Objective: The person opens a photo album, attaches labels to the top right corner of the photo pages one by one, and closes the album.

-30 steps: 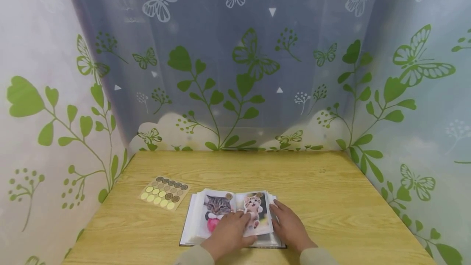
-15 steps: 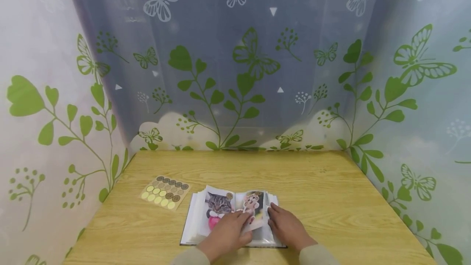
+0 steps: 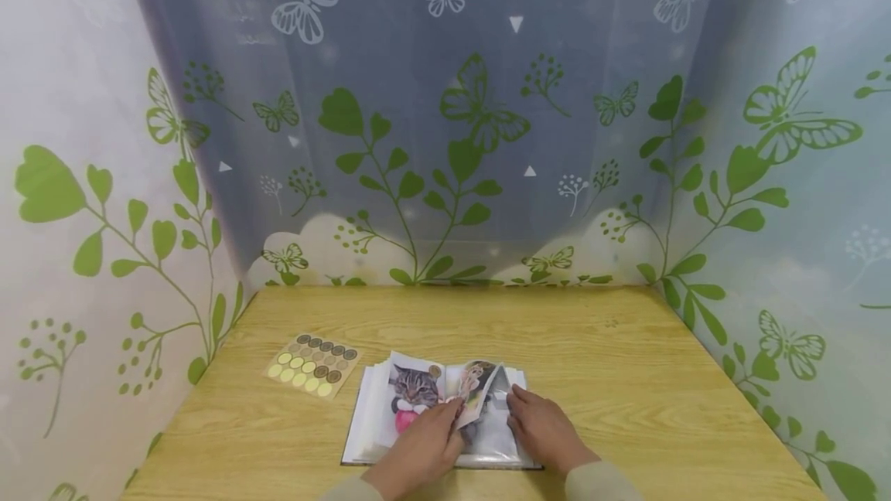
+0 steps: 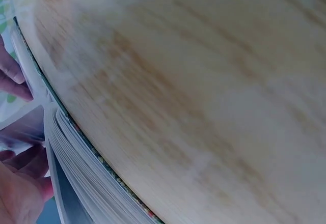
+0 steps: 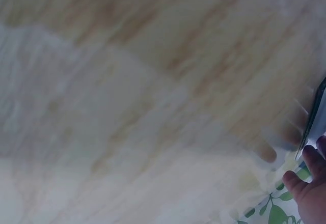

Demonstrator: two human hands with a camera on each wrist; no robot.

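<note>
1. One photo album (image 3: 360, 417) lay open on the near part of the wood-grain table (image 3: 592, 339), between the person's two hands.
2. Its left side showed a tabby cat picture (image 3: 416, 385) with a pink round thing low in it and a brown round sticker (image 3: 435, 370) at the upper right corner.
3. On its right side, a kitten picture page (image 3: 479, 389) stood partly lifted and curled toward the left, baring part of a greyish picture (image 3: 493, 431) beneath.
4. The left hand (image 3: 421, 439) pinched that page near its lower edge.
5. The right hand (image 3: 546, 427) rested at the album's right edge, its fingers extended and touching the pages.
6. From the left wrist, many stacked leaves showed above the cover's dark patterned edge (image 4: 109, 170).
7. A sheet of round stickers (image 3: 313, 366), some yellow and some dark brown, lay just beyond the album's upper left corner, apart from it.
8. Pale sleeves (image 3: 602, 483) covered both wrists.
9. Behind the table hung a grey-blue backdrop (image 3: 390, 29) with green leaves and butterflies.
</note>
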